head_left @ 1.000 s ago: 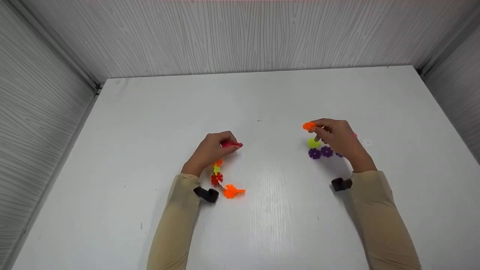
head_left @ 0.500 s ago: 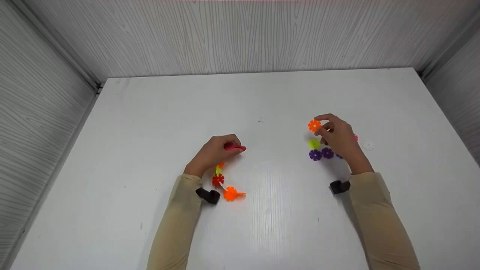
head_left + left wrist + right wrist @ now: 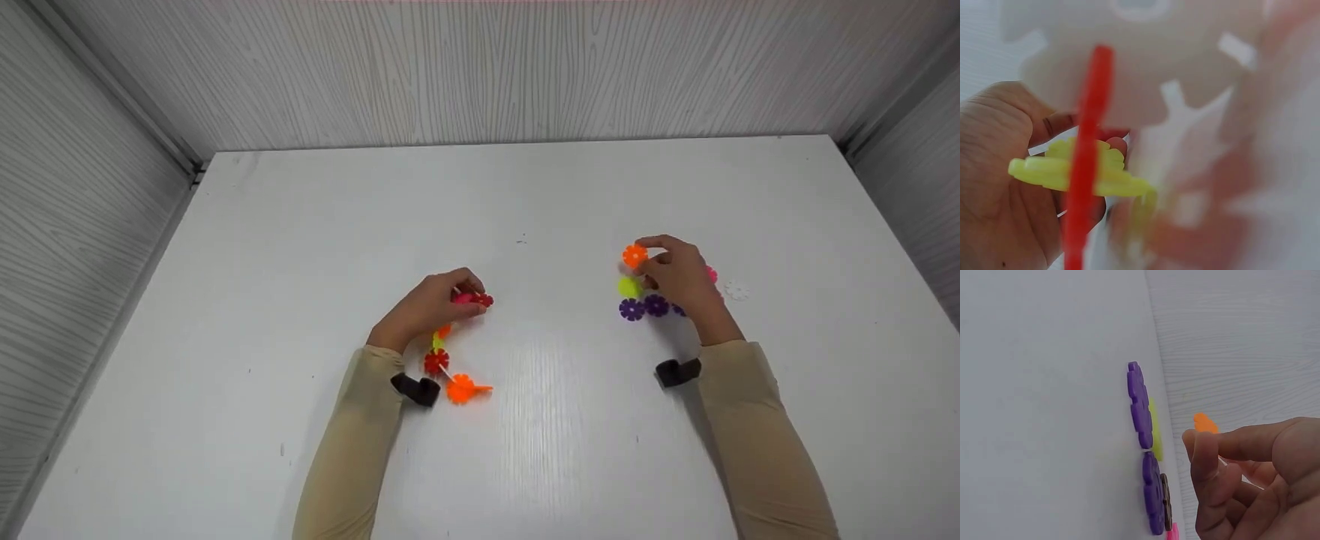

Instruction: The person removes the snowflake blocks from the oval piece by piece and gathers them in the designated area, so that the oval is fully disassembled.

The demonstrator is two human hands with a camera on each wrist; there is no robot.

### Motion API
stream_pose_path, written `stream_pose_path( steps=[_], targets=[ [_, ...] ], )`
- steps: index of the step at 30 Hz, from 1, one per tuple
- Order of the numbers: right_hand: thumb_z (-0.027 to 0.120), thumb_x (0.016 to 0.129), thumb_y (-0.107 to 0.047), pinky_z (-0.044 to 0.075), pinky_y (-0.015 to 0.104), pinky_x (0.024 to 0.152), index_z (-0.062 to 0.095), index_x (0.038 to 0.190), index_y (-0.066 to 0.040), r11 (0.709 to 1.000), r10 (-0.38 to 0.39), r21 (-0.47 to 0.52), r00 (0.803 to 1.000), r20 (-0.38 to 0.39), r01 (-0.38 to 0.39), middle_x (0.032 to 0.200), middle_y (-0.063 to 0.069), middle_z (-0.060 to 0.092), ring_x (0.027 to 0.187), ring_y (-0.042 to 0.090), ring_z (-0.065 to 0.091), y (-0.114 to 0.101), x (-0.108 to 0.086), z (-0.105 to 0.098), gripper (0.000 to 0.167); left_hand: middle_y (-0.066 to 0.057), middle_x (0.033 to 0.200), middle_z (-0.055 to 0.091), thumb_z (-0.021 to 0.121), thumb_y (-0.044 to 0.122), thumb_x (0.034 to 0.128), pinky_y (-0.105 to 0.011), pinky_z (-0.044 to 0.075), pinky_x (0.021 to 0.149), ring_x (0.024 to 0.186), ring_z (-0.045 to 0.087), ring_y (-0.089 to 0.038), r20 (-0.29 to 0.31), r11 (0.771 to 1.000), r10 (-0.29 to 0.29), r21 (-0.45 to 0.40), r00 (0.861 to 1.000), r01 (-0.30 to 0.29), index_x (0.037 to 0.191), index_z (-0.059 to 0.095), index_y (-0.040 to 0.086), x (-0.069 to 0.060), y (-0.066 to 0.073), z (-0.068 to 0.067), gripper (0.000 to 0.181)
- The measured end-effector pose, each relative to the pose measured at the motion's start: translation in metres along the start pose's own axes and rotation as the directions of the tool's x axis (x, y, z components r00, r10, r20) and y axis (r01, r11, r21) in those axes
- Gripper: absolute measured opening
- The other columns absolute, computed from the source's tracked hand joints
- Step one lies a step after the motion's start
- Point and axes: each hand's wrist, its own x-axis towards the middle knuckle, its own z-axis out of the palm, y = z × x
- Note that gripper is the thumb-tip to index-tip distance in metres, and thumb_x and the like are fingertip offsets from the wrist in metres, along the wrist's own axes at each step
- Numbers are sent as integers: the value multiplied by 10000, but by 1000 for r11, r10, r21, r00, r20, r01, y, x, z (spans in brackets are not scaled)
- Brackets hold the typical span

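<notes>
My left hand (image 3: 431,304) pinches one end of a chain of flower-shaped plastic discs, at a pink disc (image 3: 463,298) joined to a red one (image 3: 486,300). The chain runs down past the wrist through yellow, red and white discs to an orange disc (image 3: 460,389) with another orange one set edge-on. In the left wrist view, a yellow disc (image 3: 1067,171) and a blurred red disc (image 3: 1086,163) hide part of the fingers. On the right, my right hand (image 3: 679,277) pinches a loose orange disc (image 3: 634,256) between thumb and fingertips, above the table.
Under and beside the right hand lie loose discs: a yellow one (image 3: 629,287), several purple ones (image 3: 632,309), a pink one (image 3: 712,275) and a white one (image 3: 737,290). A brown disc (image 3: 1166,500) shows in the right wrist view. Panels enclose the white table (image 3: 555,450).
The orange disc in my right hand has turned from tilted to face-on, and that hand has shifted slightly right. My left hand has moved a little right and down, and its red disc has turned.
</notes>
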Motion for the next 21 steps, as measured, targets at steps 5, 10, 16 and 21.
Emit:
stream_pose_path(
  steps=[5,10,16,21],
  targets=[
    [490,996,-137,474,197,641,462,1417,-77,1000,16,12,1000,-1,-16,1053,199,636,734,159,552,2,1,1,426,-29,1182,615,701,243,874,-373,470,971,1085,553,-218,48,999,-39,-11,998,39,1172,586,182,-1,2,-2,326],
    [468,1003,-150,475,181,641,418,1456,-87,999,49,-10,999,22,-48,1069,184,609,748,148,544,3,1,0,460,-19,1273,565,699,210,860,-400,439,1018,1165,497,-218,100,996,-91,21,991,90,1237,565,214,-1,2,-4,400],
    [478,1000,-134,503,157,663,388,1468,-65,999,44,0,998,39,-44,1019,148,637,715,94,577,2,1,1,482,-38,1308,530,655,135,861,-412,431,1015,1169,476,-237,114,995,-86,61,990,80,1250,568,195,-3,0,-8,403],
    [495,994,-139,522,175,640,422,1444,-51,999,28,21,999,15,-29,940,124,661,653,89,588,2,0,1,464,-44,1250,564,657,128,869,-387,453,965,1117,495,-237,78,995,-95,43,992,92,1216,595,194,-3,-1,-8,358]
  ],
)
